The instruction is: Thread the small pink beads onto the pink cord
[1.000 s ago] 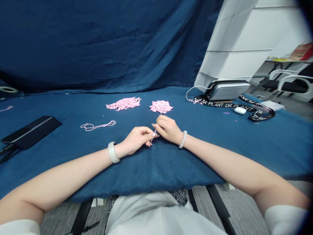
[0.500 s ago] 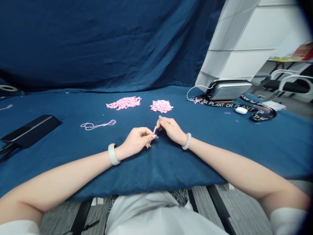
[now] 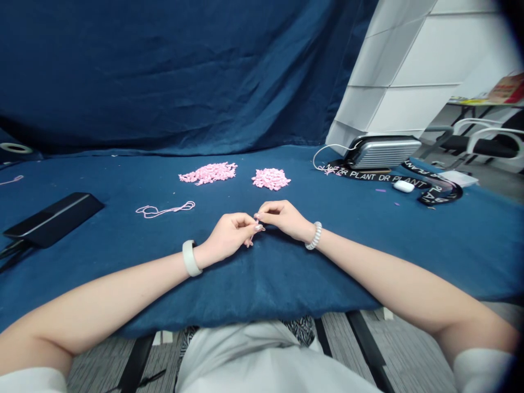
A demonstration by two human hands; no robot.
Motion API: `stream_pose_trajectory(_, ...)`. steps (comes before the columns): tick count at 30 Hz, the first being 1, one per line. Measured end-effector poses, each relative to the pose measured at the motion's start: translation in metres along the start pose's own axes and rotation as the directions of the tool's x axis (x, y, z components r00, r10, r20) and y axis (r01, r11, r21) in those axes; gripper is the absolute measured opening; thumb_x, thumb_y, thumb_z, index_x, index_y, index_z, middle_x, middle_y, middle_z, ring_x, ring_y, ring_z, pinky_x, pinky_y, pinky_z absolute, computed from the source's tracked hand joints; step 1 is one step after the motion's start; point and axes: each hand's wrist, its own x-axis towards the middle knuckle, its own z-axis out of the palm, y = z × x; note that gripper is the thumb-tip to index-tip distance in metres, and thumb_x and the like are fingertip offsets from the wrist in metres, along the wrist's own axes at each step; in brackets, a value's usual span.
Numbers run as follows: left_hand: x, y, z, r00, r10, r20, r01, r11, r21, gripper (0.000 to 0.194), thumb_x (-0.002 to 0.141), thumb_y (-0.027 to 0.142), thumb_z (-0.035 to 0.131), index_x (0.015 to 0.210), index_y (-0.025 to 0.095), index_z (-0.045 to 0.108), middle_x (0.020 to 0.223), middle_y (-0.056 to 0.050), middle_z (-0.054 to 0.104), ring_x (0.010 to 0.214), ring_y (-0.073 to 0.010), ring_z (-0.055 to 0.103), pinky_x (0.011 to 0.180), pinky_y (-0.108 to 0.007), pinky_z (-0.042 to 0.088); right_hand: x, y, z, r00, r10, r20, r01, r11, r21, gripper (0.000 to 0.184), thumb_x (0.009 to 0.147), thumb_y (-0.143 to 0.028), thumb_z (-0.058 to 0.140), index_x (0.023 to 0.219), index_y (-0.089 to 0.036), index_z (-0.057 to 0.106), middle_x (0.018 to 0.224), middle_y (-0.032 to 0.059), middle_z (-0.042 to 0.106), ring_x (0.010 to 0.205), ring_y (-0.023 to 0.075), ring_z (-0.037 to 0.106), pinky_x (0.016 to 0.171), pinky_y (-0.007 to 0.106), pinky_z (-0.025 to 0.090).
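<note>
My left hand (image 3: 229,233) and my right hand (image 3: 282,217) meet fingertip to fingertip over the blue cloth near the table's front edge. Both are pinched shut on a small pink piece (image 3: 249,242), mostly hidden by the fingers. Two heaps of pink pieces lie beyond the hands: a wide left heap (image 3: 208,172) and a rounder right heap (image 3: 271,178). A thin pink cord (image 3: 164,209) lies loose to the left of my left hand.
A black flat case (image 3: 51,218) sits at the left. At the back right stand a silver ribbed case (image 3: 382,150), a black printed strap (image 3: 388,177) and a small white earbud case (image 3: 404,186). A blue backdrop hangs behind.
My right hand pulled the pink piece up and away, then came back down to my left fingertips. The pink piece that showed between the hands is now mostly covered.
</note>
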Motion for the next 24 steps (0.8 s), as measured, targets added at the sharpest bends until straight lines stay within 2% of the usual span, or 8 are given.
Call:
stream_pose_trajectory(4, -0.0002, -0.0012, -0.0005, 1.0, 0.008, 0.016, -0.008, 1.0, 0.002, 0.025, 0.078, 0.035, 0.06, 0.074, 0.01, 0.061, 0.053, -0.001, 0.054, 0.045, -0.008, 0.049, 0.048, -0.019, 0.04, -0.0001, -0.0034, 0.0025, 1.0, 0.02, 0.009, -0.02, 1.0, -0.003, 0.067, 0.066, -0.064, 0.044, 0.094, -0.003, 0.052, 0.088, 0.0034, 0.055, 0.064, -0.0135, 0.04, 0.062, -0.002, 0.035)
stream_pose_trajectory(12, -0.0006, -0.001, -0.0013, 1.0, 0.007, 0.022, -0.008, 1.0, 0.028, 0.025, 0.078, 0.035, 0.06, 0.073, 0.011, 0.059, 0.052, -0.001, 0.054, 0.045, -0.0083, 0.049, 0.048, -0.019, 0.039, -0.0006, -0.006, 0.003, 0.998, 0.012, 0.056, -0.013, 1.0, 0.022, 0.064, 0.066, -0.058, 0.049, 0.098, -0.003, 0.053, 0.095, 0.0038, 0.055, 0.068, -0.0138, 0.043, 0.066, -0.002, 0.036)
stream_pose_trajectory(19, 0.0016, -0.0033, -0.0005, 1.0, -0.006, -0.007, 0.006, 1.0, -0.022, 0.025, 0.077, 0.036, 0.061, 0.076, 0.01, 0.062, 0.054, -0.001, 0.054, 0.046, -0.0078, 0.049, 0.048, -0.018, 0.039, 0.0027, -0.0002, 0.004, 0.999, 0.007, -0.033, -0.007, 1.0, 0.004, 0.068, 0.067, -0.065, 0.043, 0.09, -0.001, 0.051, 0.084, 0.0033, 0.055, 0.063, -0.0139, 0.039, 0.063, -0.002, 0.033)
stream_pose_trajectory(24, 0.0008, -0.0014, 0.0001, 1.0, 0.002, 0.017, -0.002, 1.0, 0.011, 0.025, 0.077, 0.035, 0.06, 0.072, 0.011, 0.06, 0.052, -0.001, 0.054, 0.045, -0.0083, 0.049, 0.047, -0.019, 0.039, 0.0023, -0.0026, 0.0064, 0.998, -0.008, -0.061, 0.001, 0.993, -0.117, 0.069, 0.07, -0.068, 0.036, 0.086, -0.002, 0.05, 0.078, 0.0014, 0.053, 0.059, -0.0143, 0.034, 0.059, -0.002, 0.029)
